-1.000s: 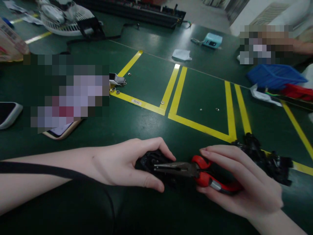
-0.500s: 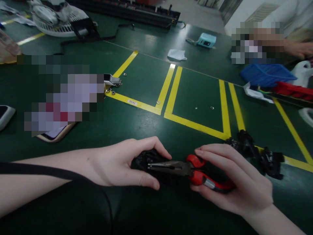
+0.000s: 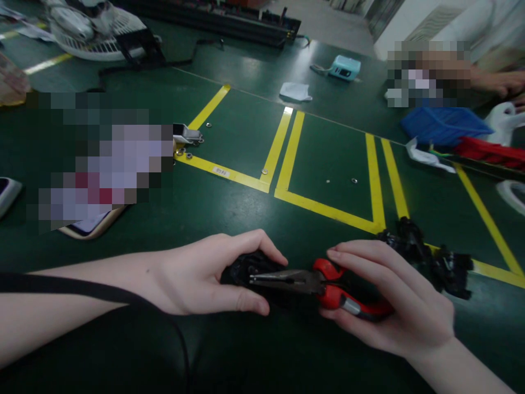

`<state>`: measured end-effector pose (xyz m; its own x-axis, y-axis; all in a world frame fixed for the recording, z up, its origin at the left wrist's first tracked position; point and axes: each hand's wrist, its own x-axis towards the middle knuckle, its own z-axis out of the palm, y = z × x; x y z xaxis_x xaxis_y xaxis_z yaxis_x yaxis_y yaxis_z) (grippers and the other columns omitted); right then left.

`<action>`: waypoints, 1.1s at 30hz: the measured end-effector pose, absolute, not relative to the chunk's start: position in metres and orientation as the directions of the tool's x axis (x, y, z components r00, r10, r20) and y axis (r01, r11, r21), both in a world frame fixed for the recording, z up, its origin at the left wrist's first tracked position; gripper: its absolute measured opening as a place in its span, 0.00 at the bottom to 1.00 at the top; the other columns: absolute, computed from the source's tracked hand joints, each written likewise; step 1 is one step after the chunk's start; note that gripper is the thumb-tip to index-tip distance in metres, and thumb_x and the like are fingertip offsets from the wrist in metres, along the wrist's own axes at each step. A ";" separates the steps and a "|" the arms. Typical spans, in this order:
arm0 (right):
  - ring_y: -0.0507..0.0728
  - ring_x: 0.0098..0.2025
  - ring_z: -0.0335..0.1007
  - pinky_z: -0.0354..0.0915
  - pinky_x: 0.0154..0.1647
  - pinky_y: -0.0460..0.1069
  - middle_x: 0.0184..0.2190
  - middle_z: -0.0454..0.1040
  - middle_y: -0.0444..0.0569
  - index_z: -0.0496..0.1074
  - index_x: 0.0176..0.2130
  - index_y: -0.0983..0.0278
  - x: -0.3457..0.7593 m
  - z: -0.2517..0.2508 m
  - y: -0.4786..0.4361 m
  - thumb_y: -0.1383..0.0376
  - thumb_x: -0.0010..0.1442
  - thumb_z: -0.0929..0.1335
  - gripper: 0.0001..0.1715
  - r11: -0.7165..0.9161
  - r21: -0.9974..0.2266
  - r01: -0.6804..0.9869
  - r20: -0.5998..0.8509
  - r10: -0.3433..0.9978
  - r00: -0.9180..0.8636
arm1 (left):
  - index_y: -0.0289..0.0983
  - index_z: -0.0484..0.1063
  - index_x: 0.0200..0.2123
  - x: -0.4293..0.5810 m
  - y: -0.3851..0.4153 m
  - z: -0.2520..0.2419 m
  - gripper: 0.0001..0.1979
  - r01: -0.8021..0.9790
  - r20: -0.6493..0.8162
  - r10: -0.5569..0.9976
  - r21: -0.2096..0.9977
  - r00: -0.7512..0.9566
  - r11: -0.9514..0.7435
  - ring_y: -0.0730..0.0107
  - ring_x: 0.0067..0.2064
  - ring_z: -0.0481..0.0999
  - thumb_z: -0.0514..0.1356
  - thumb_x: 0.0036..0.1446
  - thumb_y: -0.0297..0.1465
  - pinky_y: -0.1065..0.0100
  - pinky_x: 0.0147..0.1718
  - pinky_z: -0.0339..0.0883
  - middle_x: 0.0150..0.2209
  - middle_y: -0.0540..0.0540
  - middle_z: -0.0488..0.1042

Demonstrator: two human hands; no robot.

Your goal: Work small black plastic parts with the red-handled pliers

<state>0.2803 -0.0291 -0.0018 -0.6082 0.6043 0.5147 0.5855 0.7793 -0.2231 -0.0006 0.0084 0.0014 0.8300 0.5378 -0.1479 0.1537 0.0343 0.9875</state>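
My left hand [image 3: 221,273] is closed around a black plastic part [image 3: 238,269], thumb on the near side and index finger on the far side. Its shape is mostly hidden by the hand and blends into the dark table. My right hand [image 3: 394,295] grips needle-nose pliers [image 3: 295,280] by their red and black handles. The jaws point left, nearly together, and their tips lie over the black part inside my left hand. Whether something small sits between the tips, I cannot tell. Several black parts [image 3: 435,257] lie just beyond my right hand.
Yellow tape [image 3: 328,210] marks boxes on the green table, with small metal rings [image 3: 264,171] scattered there. A phone [image 3: 98,224] lies left. Farther off are a light-blue device [image 3: 345,68], a blue bin [image 3: 447,127] and a white basket [image 3: 135,41]. Another person's hand [image 3: 498,82] shows at upper right.
Almost nothing differs. The view has shifted very slightly, while both hands, the black part and the pliers keep the same hold and position.
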 end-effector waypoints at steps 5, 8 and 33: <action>0.59 0.41 0.76 0.77 0.38 0.53 0.39 0.76 0.60 0.71 0.49 0.72 0.280 -0.002 -0.027 0.60 0.60 0.71 0.22 0.787 -0.211 0.579 0.520 0.592 -0.615 | 0.39 0.66 0.52 -0.001 0.009 0.001 0.20 0.145 -0.133 0.537 0.989 0.833 0.018 0.72 0.41 0.76 0.67 0.58 0.31 0.73 0.38 0.67 0.44 0.51 0.76; 0.60 0.41 0.76 0.77 0.38 0.53 0.39 0.76 0.59 0.70 0.49 0.72 0.282 0.000 -0.026 0.60 0.60 0.72 0.22 0.790 -0.208 0.577 0.521 0.589 -0.618 | 0.39 0.65 0.52 -0.001 0.009 0.001 0.20 0.138 -0.134 0.530 0.990 0.837 0.033 0.71 0.42 0.76 0.66 0.58 0.31 0.73 0.39 0.68 0.44 0.50 0.76; 0.63 0.40 0.77 0.76 0.36 0.58 0.40 0.78 0.58 0.70 0.53 0.66 0.282 0.000 -0.023 0.59 0.57 0.73 0.26 0.799 -0.155 0.582 0.561 0.556 -0.614 | 0.40 0.66 0.52 -0.002 0.009 0.002 0.20 0.151 -0.140 0.523 0.988 0.841 0.022 0.72 0.42 0.77 0.67 0.58 0.31 0.73 0.39 0.69 0.45 0.51 0.77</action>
<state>0.2823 -0.0234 0.0001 -0.6139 0.5556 0.5607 0.5815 0.7987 -0.1548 -0.0024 0.0089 0.0019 0.8408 0.5229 -0.1401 0.1509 0.0221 0.9883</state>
